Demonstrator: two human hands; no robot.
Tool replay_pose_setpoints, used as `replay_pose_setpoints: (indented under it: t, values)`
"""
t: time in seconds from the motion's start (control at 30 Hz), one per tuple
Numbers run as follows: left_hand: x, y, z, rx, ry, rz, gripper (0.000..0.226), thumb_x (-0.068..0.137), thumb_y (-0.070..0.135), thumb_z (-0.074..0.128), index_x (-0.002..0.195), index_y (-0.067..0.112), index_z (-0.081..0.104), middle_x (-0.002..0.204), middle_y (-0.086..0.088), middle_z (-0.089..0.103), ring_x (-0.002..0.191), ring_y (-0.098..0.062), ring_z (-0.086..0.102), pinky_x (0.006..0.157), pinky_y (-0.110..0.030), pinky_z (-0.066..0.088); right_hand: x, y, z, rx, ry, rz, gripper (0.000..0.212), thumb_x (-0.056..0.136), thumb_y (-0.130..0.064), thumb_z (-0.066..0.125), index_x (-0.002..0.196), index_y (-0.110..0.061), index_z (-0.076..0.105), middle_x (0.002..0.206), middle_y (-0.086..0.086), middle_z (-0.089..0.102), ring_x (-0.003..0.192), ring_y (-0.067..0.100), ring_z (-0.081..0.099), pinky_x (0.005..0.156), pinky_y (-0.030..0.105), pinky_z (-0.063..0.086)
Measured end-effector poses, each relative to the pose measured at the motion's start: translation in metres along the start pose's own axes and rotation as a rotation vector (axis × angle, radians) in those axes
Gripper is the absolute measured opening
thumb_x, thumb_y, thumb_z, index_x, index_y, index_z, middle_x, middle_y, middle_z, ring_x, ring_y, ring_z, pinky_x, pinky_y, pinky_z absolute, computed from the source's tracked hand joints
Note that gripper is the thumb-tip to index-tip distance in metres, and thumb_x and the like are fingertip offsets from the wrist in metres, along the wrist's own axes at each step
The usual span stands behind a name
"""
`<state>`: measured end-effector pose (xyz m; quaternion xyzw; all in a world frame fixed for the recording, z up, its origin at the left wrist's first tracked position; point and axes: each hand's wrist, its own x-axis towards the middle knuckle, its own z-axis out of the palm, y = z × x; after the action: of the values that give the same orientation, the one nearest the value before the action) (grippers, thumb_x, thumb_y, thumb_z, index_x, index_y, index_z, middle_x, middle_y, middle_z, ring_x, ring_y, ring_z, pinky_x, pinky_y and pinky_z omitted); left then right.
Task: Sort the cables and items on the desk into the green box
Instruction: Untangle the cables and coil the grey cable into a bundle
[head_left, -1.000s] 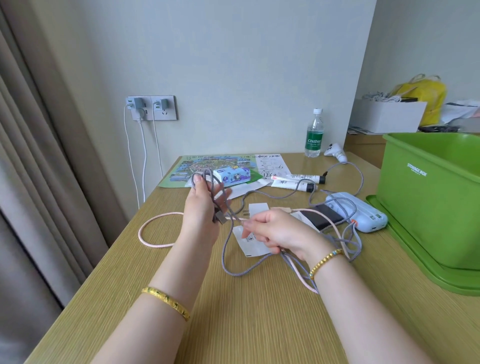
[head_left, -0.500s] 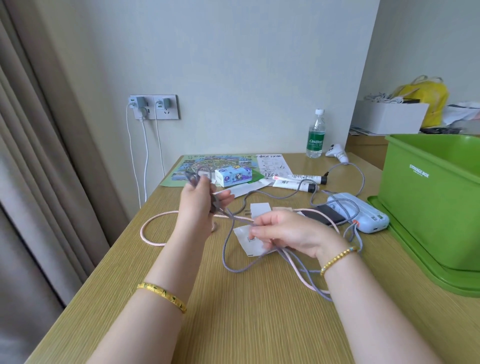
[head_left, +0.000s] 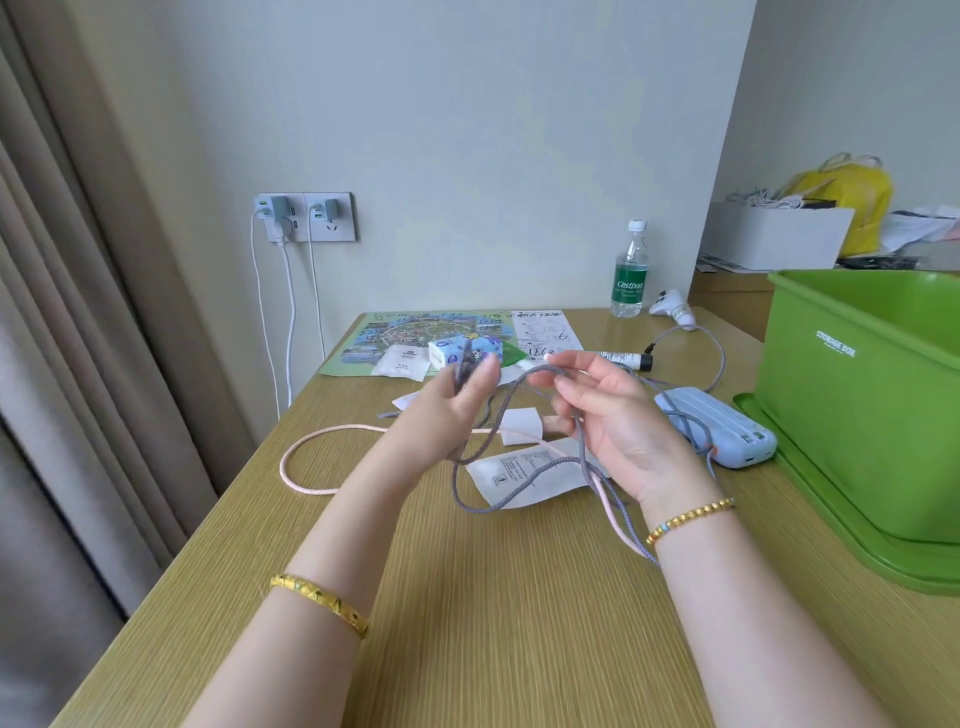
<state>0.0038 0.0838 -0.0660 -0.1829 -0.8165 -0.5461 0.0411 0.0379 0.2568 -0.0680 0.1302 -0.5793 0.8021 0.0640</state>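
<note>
Above the middle of the desk, my left hand (head_left: 447, 410) grips folded loops of a grey braided cable (head_left: 485, 467). My right hand (head_left: 608, 410) is raised beside it, palm toward me, pinching a strand of the same cable between thumb and fingers. The rest of the cable hangs down in loops to the desk. A pink cable (head_left: 311, 447) lies in a curve on the desk to the left and runs under my right wrist. The green box (head_left: 857, 415) stands on its lid at the right, open on top.
A light blue power bank (head_left: 727, 431), white packets (head_left: 524, 467), a small printed box (head_left: 452, 351), a tube (head_left: 623, 358), a map sheet (head_left: 395, 332), a water bottle (head_left: 630, 275) and a white controller (head_left: 672, 309) lie on the desk. Chargers sit in the wall socket (head_left: 306, 215).
My right hand rose from the desk and turned palm toward me, lifting a strand of the grey cable. My left hand shifted right, still gripping the loops.
</note>
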Motion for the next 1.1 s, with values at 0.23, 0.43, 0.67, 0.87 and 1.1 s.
replay_pose_setpoints:
  t: [0.23,0.43,0.67,0.87,1.1]
  values:
    - [-0.007,0.002,0.01,0.081,-0.246,-0.022,0.033,0.097,0.036,0.039,0.074,0.017,0.053,0.058,0.005,0.047,0.044,-0.009,0.041,0.044,-0.019,0.036,-0.004,-0.002,0.008,0.057,-0.096,0.03,0.021,0.092,0.003,0.043,0.101,-0.013,0.054,0.097,0.006,0.072,0.063,0.006,0.054,0.047,0.016,0.037]
    - [-0.011,0.003,0.007,-0.12,-0.337,-0.02,0.044,0.098,0.046,0.031,0.073,0.014,0.05,0.045,0.002,0.052,0.04,-0.016,0.058,0.041,-0.019,0.036,-0.002,-0.004,0.009,0.007,0.119,0.004,0.013,0.092,0.001,0.046,0.09,-0.009,0.054,0.062,-0.002,0.063,0.037,0.003,0.035,0.035,0.014,0.029]
    - [0.0,0.002,0.006,-0.445,0.014,-0.113,0.051,0.097,0.049,0.03,0.064,0.014,0.045,0.045,0.003,0.048,0.038,-0.015,0.049,0.044,-0.02,0.037,-0.003,0.001,0.007,-0.204,0.024,0.109,0.007,0.09,-0.013,0.055,0.089,-0.01,0.061,0.052,-0.008,0.048,0.043,0.007,0.041,0.05,0.02,0.044]
    - [0.008,-0.001,0.002,-0.961,0.29,-0.198,0.041,0.098,0.046,0.033,0.089,0.009,0.046,0.082,-0.01,0.069,0.067,-0.018,0.072,0.053,-0.027,0.057,-0.011,0.0,0.015,-0.588,-0.243,0.224,0.023,0.093,-0.006,0.049,0.072,-0.009,0.06,0.071,0.001,0.062,0.051,0.006,0.055,0.059,0.018,0.045]
    - [0.008,-0.001,0.0,-1.02,0.252,-0.144,0.049,0.098,0.049,0.024,0.087,0.01,0.052,0.051,-0.003,0.065,0.048,-0.019,0.065,0.049,-0.028,0.055,-0.013,0.006,0.026,-0.783,-0.361,0.287,0.026,0.094,-0.012,0.05,0.074,-0.015,0.065,0.092,0.019,0.068,0.068,0.01,0.059,0.074,0.016,0.05]
